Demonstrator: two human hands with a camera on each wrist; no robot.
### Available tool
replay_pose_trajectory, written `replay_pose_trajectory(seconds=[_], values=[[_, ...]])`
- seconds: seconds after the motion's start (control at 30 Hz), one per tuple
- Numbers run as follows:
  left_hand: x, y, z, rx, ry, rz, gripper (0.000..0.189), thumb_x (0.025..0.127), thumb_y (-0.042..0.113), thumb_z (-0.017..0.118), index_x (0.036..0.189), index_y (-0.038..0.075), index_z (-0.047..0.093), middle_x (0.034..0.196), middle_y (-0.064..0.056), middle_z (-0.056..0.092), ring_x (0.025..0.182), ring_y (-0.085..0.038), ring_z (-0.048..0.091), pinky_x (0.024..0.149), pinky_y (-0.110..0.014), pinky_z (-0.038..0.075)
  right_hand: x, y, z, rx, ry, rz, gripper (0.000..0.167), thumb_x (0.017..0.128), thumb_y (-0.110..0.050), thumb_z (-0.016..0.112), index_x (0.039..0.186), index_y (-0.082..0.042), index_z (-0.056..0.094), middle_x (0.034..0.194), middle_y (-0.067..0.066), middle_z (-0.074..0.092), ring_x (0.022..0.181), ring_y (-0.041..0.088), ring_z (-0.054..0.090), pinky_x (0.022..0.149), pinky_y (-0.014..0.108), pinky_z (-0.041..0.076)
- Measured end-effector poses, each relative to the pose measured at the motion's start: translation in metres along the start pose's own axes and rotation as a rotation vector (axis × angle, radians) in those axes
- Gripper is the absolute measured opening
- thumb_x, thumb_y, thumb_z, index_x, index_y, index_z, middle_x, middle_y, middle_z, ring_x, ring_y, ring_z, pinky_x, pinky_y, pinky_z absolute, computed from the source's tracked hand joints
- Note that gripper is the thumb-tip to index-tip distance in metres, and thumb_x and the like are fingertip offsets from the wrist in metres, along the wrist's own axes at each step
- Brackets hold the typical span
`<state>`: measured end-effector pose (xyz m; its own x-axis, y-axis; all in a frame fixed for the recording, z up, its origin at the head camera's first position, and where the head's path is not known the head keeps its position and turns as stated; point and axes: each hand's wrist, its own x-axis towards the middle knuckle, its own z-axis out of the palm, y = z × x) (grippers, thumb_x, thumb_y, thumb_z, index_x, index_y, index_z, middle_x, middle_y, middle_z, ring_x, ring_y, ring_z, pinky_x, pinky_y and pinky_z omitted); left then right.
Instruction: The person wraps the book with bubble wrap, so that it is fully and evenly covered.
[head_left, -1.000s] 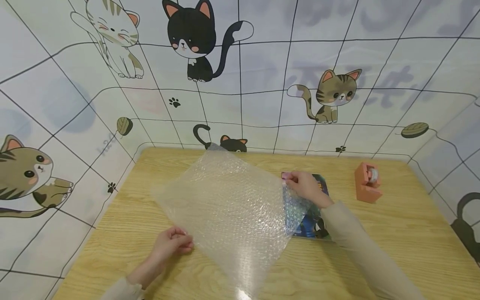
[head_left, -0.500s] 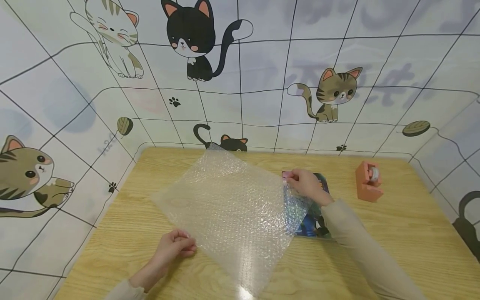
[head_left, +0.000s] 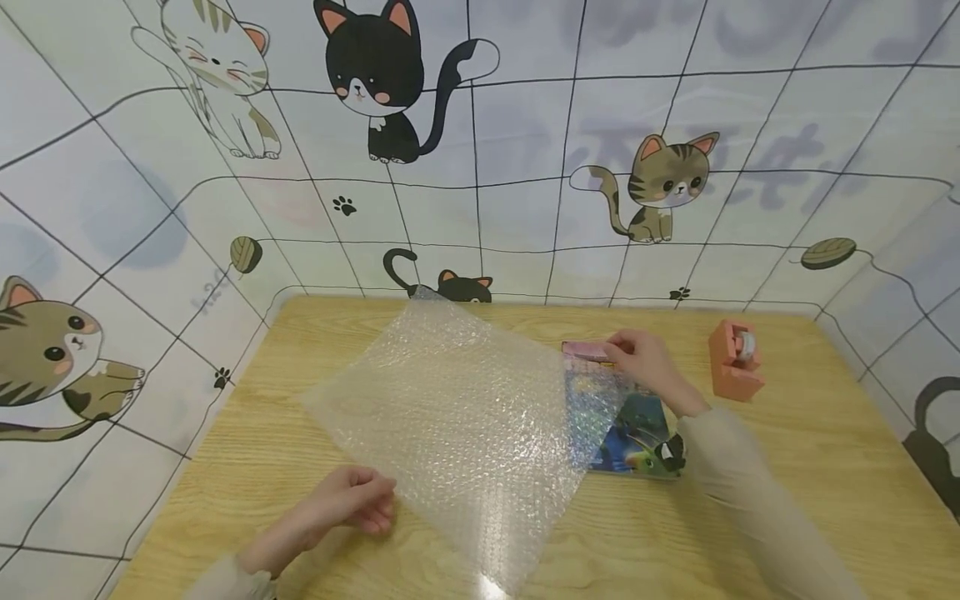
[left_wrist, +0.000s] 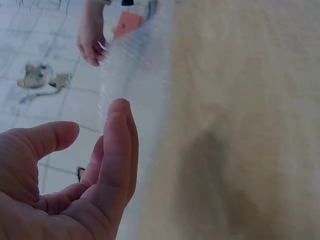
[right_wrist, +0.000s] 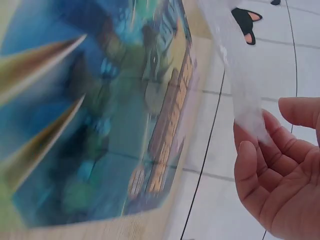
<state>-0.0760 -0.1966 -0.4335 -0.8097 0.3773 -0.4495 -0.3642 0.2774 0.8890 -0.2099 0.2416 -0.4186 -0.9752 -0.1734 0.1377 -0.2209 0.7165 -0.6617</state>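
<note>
A square sheet of clear bubble wrap (head_left: pixel 450 400) lies cornerwise on the table. Its right corner overlaps a book (head_left: pixel 647 437) with a glossy blue illustrated cover, some of which shows through the wrap. At the sheet's lower left edge is my left hand (head_left: pixel 348 502); the left wrist view shows its thumb (left_wrist: pixel 57 136) and fingers spread apart, with nothing between them. My right hand (head_left: pixel 645 362) hovers over the book's upper right part. In the right wrist view its thumb stands away from its fingers (right_wrist: pixel 247 165), and a wrap edge (right_wrist: pixel 230 65) overlaps the fingertips.
An orange tape dispenser (head_left: pixel 733 371) with a roll of tape stands at the right on the wooden table (head_left: pixel 262 417). Behind the table's far edge rises a cat-printed white backdrop (head_left: pixel 517 192), which also runs along both sides.
My right hand has let go of the wrap's right part and moved right, baring more of the book cover. The left fingers have loosened from the wrap's edge. The sheet lies nearly unchanged.
</note>
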Motion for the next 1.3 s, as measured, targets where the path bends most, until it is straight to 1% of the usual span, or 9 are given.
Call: replay_pose_trajectory(seconds=[0.1, 0.23, 0.4, 0.57, 0.73, 0.83, 1.03, 1.17, 1.3], values=[[0.008, 0.025, 0.006, 0.019, -0.029, 0.043, 0.029, 0.094, 0.020, 0.055, 0.095, -0.010, 0.058, 0.077, -0.007, 0.065, 0.068, -0.014, 0.065, 0.063, -0.028, 0.057, -0.008, 0.004, -0.008, 0.008, 0.008, 0.027, 0.020, 0.094, -0.011, 0.055, 0.097, 0.008, 0.063, 0.077, 0.015, 0.064, 0.057, 0.016, 0.051, 0.050, 0.030, 0.042], [0.027, 0.059, 0.012, 0.057, -0.046, 0.114, 0.028, 0.094, 0.015, 0.055, 0.100, -0.012, 0.055, 0.082, -0.011, 0.065, 0.073, -0.017, 0.066, 0.069, -0.032, 0.057, -0.017, 0.010, -0.014, -0.003, 0.023, 0.043, 0.016, 0.092, -0.009, 0.057, 0.093, 0.007, 0.062, 0.075, 0.016, 0.064, 0.059, 0.020, 0.056, 0.050, 0.031, 0.044], [0.062, 0.094, 0.021, 0.058, -0.035, 0.141, 0.024, 0.094, 0.010, 0.054, 0.104, -0.012, 0.054, 0.089, -0.016, 0.065, 0.078, -0.017, 0.065, 0.077, -0.032, 0.056, -0.026, 0.020, -0.015, -0.038, 0.036, 0.086, 0.015, 0.091, -0.009, 0.060, 0.094, 0.005, 0.062, 0.082, 0.016, 0.065, 0.072, 0.026, 0.061, 0.059, 0.033, 0.049], [0.099, 0.120, 0.040, 0.067, -0.011, 0.150, 0.025, 0.092, 0.008, 0.056, 0.109, -0.011, 0.055, 0.097, -0.018, 0.065, 0.083, -0.017, 0.065, 0.082, -0.032, 0.054, -0.033, 0.028, -0.014, -0.042, 0.064, 0.129, 0.016, 0.088, -0.007, 0.063, 0.093, 0.007, 0.060, 0.084, 0.019, 0.064, 0.075, 0.030, 0.061, 0.059, 0.034, 0.051], [0.140, 0.136, 0.063, 0.119, 0.028, 0.175, 0.026, 0.092, 0.011, 0.059, 0.111, -0.006, 0.058, 0.101, -0.015, 0.065, 0.088, -0.019, 0.065, 0.083, -0.030, 0.053, -0.040, 0.031, -0.013, -0.024, 0.072, 0.184, 0.025, 0.086, -0.007, 0.065, 0.100, 0.012, 0.057, 0.091, 0.026, 0.062, 0.081, 0.035, 0.060, 0.067, 0.043, 0.053], [0.164, 0.143, 0.077, 0.122, 0.069, 0.199, 0.026, 0.092, 0.013, 0.060, 0.111, -0.004, 0.060, 0.103, -0.015, 0.065, 0.094, -0.026, 0.064, 0.085, -0.032, 0.053, -0.043, 0.034, -0.012, -0.017, 0.057, 0.249, 0.034, 0.086, -0.010, 0.066, 0.108, 0.013, 0.054, 0.099, 0.029, 0.059, 0.089, 0.039, 0.058, 0.075, 0.048, 0.051], [0.204, 0.152, 0.098, 0.117, 0.161, 0.224, 0.027, 0.091, 0.015, 0.061, 0.112, -0.002, 0.062, 0.105, -0.015, 0.065, 0.103, -0.034, 0.059, 0.091, -0.040, 0.049, -0.048, 0.039, -0.009, -0.008, 0.031, 0.357, 0.047, 0.086, -0.018, 0.067, 0.115, 0.014, 0.049, 0.107, 0.031, 0.055, 0.097, 0.041, 0.055, 0.078, 0.049, 0.050], [0.228, 0.151, 0.109, 0.188, 0.209, 0.249, 0.024, 0.090, 0.017, 0.063, 0.108, 0.001, 0.065, 0.102, -0.011, 0.066, 0.098, -0.028, 0.061, 0.084, -0.035, 0.052, -0.052, 0.040, -0.008, 0.000, 0.017, 0.375, 0.052, 0.087, -0.021, 0.067, 0.118, 0.015, 0.047, 0.108, 0.033, 0.055, 0.097, 0.042, 0.055, 0.078, 0.049, 0.050], [0.246, 0.155, 0.120, 0.309, 0.247, 0.288, 0.021, 0.088, 0.016, 0.065, 0.104, 0.002, 0.068, 0.103, -0.009, 0.066, 0.096, -0.022, 0.061, 0.078, -0.030, 0.052, -0.060, 0.039, -0.008, -0.001, 0.003, 0.378, 0.055, 0.086, -0.020, 0.067, 0.120, 0.017, 0.045, 0.106, 0.033, 0.055, 0.095, 0.042, 0.056, 0.076, 0.048, 0.050]])
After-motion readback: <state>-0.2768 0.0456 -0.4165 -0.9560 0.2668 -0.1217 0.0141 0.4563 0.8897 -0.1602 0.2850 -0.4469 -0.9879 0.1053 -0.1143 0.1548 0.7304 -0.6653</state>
